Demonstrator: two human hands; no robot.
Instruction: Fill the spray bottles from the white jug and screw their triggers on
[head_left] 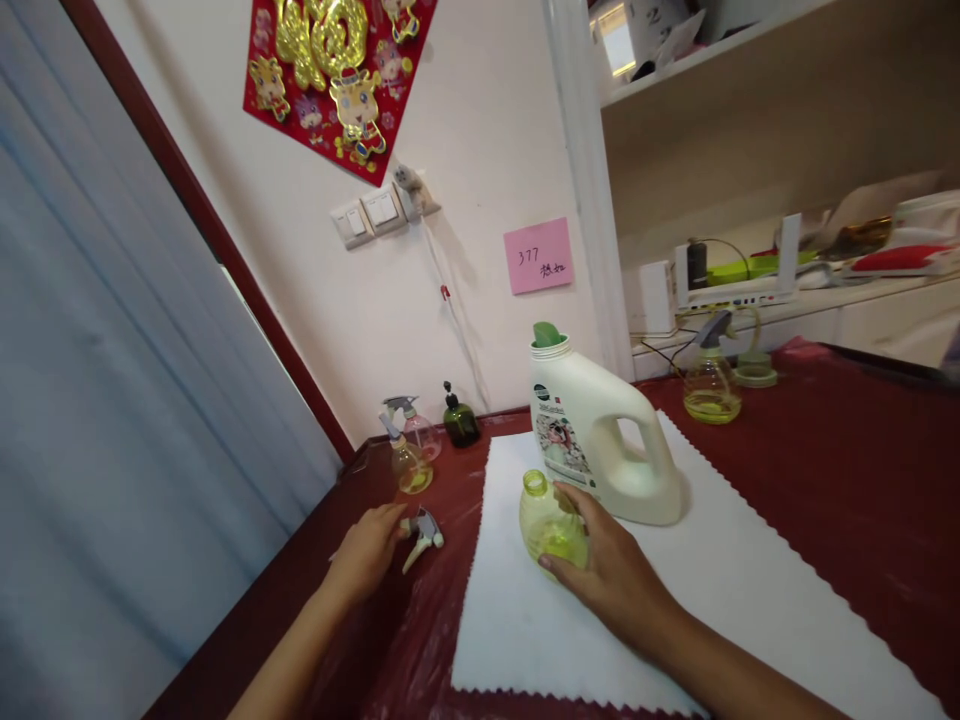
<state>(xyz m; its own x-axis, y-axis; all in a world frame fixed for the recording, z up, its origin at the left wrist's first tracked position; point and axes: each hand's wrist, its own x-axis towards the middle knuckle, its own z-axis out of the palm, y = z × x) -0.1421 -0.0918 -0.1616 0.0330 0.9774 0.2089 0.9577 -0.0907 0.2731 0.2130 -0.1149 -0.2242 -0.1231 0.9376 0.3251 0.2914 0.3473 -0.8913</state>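
Observation:
My right hand (611,570) is wrapped round a yellow-green clear bottle (553,530) with an open neck and some liquid low inside. It stands on the white sheet, tilted slightly in view. To the left, my left hand (371,545) has its fingers closed at the collar end of a grey and white spray nozzle (426,530) over the dark red table; part of the nozzle is hidden behind the fingers. Just behind the bottle rises a large pale detergent jug (592,430) with a handle, its mouth uncapped and a green spout showing.
Two spray bottles, one yellow (411,468) and one pink (424,435), stand by the wall beside a dark green pump bottle (460,422). Another spray bottle (712,390) is at the right. The white sheet (517,640) covers the red table (832,450). A blue curtain (112,400) hangs left.

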